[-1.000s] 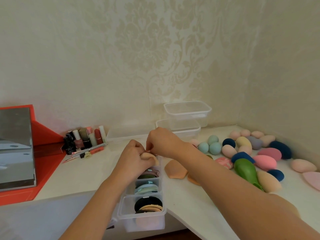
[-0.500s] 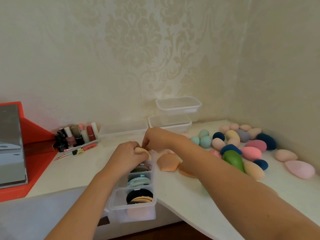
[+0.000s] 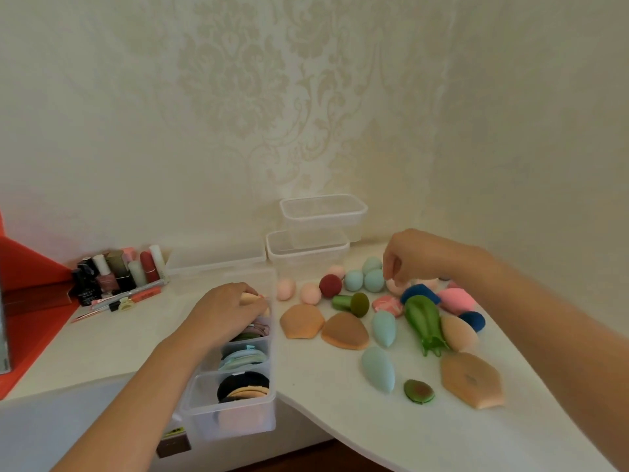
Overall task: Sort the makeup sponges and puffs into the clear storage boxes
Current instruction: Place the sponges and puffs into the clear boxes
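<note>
My left hand (image 3: 226,313) rests over the far end of a long divided clear box (image 3: 235,408), its fingers curled round a beige puff (image 3: 249,297). The nearer compartments hold stacked puffs: pale blue ones (image 3: 243,357) and black and beige ones (image 3: 243,386). My right hand (image 3: 406,257) hovers above the loose sponges, fingers hanging curled, nothing in it. Below it lie teal sponges (image 3: 354,280), a dark red sponge (image 3: 330,285), a blue sponge (image 3: 419,291) and pink ones (image 3: 456,299). Flat beige puffs (image 3: 301,321) lie right of the divided box.
Two clear boxes (image 3: 323,212) stand stacked at the back wall, a flat lid (image 3: 218,258) to their left. Bottles and lipsticks (image 3: 115,274) cluster at back left beside a red stand (image 3: 30,301). A green sponge (image 3: 422,318), pale blue teardrops (image 3: 378,373) and an avocado puff (image 3: 418,391) lie near the curved table edge.
My right hand has let go of the beige puff and moved right, up over the loose sponges. My left hand stays at the divided box with the puff. The view shifted right.
</note>
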`<state>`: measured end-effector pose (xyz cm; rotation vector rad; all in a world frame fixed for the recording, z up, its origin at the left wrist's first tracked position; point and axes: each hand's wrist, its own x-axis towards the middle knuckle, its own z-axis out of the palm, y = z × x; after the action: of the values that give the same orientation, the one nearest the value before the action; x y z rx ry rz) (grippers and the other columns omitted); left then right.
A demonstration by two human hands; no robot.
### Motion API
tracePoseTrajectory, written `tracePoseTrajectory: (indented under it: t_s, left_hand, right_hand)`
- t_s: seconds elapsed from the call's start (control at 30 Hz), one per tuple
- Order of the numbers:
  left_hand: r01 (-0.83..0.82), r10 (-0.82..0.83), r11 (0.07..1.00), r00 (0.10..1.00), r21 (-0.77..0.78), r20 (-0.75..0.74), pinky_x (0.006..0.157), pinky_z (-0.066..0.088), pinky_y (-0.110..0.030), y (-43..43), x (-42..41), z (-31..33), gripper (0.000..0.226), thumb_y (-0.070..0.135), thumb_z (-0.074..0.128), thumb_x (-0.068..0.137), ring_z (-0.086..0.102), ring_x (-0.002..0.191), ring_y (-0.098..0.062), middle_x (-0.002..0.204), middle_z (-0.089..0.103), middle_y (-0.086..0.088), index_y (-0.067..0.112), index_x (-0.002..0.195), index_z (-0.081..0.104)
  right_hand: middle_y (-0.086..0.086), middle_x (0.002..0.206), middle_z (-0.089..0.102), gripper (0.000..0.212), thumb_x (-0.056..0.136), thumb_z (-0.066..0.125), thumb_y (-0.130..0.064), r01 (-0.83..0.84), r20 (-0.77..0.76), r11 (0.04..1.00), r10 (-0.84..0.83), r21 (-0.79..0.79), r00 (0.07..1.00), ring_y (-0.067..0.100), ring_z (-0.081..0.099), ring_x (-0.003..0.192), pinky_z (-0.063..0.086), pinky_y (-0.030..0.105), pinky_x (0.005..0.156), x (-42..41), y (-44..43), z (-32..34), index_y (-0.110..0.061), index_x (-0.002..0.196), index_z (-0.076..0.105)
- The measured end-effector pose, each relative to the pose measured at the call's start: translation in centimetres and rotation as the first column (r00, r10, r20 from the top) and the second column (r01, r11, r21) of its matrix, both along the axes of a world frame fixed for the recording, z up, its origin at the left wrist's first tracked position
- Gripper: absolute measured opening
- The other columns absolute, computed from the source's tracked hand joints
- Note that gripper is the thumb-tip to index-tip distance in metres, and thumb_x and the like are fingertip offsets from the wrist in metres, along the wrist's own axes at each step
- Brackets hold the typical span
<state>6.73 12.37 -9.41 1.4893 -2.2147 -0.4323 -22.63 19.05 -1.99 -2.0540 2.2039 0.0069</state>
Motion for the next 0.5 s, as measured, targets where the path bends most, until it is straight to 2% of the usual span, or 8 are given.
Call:
tracePoseTrajectory:
  t_s: [0.07,0.17,0.23,0.33,0.43,0.5]
  left_hand:
    - [-0.007,0.007,1.0,1.0,0.006,-0.002,0.081,0.045,-0.033,0.0,-0.1,-0.1,0.035,0.056,0.053,0.085,0.057,0.093,-0.015,0.101,0.063,0.005,0.026,0.1,0.065]
    - [-0.011,0.011,1.0,0.999,-0.004,0.039,0.078,0.041,-0.031,-0.2,-0.1,-0.2,0.038,0.056,0.048,0.088,0.054,0.094,-0.017,0.103,0.063,0.003,0.024,0.098,0.067]
    - [-0.013,0.014,1.0,0.999,-0.007,0.047,0.076,0.038,-0.03,-0.2,-0.2,-0.2,0.036,0.053,0.047,0.09,0.053,0.094,-0.017,0.104,0.063,0.002,0.024,0.097,0.065]
    - [-0.017,0.017,1.0,0.999,-0.007,0.051,0.073,0.036,-0.03,-0.2,-0.3,-0.1,0.033,0.052,0.047,0.09,0.052,0.092,-0.017,0.1,0.061,0.002,0.024,0.094,0.063]
    - [-0.018,0.019,1.0,0.998,-0.009,0.061,0.073,0.036,-0.029,-0.2,-0.3,0.0,0.033,0.052,0.047,0.09,0.051,0.091,-0.016,0.098,0.06,0.004,0.023,0.093,0.063]
    - [-0.017,0.018,1.0,0.998,-0.012,0.061,0.073,0.036,-0.029,-0.2,-0.3,0.0,0.033,0.052,0.047,0.09,0.051,0.091,-0.016,0.096,0.059,0.004,0.023,0.091,0.063]
  right_hand:
    - [-0.003,0.098,0.067,0.026,0.072,0.079,-0.022,-0.025,0.007,0.999,0.025,0.038,1.0,0.017,0.061,0.086,0.047,0.02,0.065,-0.4,0.3,-1.3,-0.021,0.097,0.071]
    - [-0.003,0.108,0.064,0.04,0.073,0.079,-0.035,-0.022,-0.003,0.996,0.023,0.087,1.0,0.017,0.06,0.094,0.048,0.025,0.077,-0.2,0.6,-2.8,-0.023,0.109,0.068]
    - [-0.001,0.111,0.063,0.04,0.079,0.072,-0.04,-0.026,-0.066,0.995,0.032,0.094,0.997,0.016,0.058,0.09,0.045,0.021,0.068,0.0,0.4,-3.5,-0.024,0.115,0.065]
    - [0.004,0.104,0.066,0.038,0.086,0.06,-0.049,-0.047,-0.152,0.995,0.06,0.091,0.987,0.016,0.053,0.081,0.033,0.018,0.054,-0.1,0.0,-4.3,-0.023,0.113,0.067]
    - [0.003,0.104,0.066,0.036,0.09,0.054,-0.048,-0.082,-0.154,0.995,0.089,0.055,0.984,0.018,0.056,0.085,0.034,0.021,0.057,-0.6,-0.2,-5.0,-0.023,0.113,0.067]
    - [-0.003,0.104,0.065,0.037,0.091,0.052,-0.045,-0.111,-0.136,0.993,0.116,0.048,0.984,0.014,0.053,0.084,0.032,0.017,0.061,-1.0,-0.3,-5.2,-0.024,0.119,0.064]
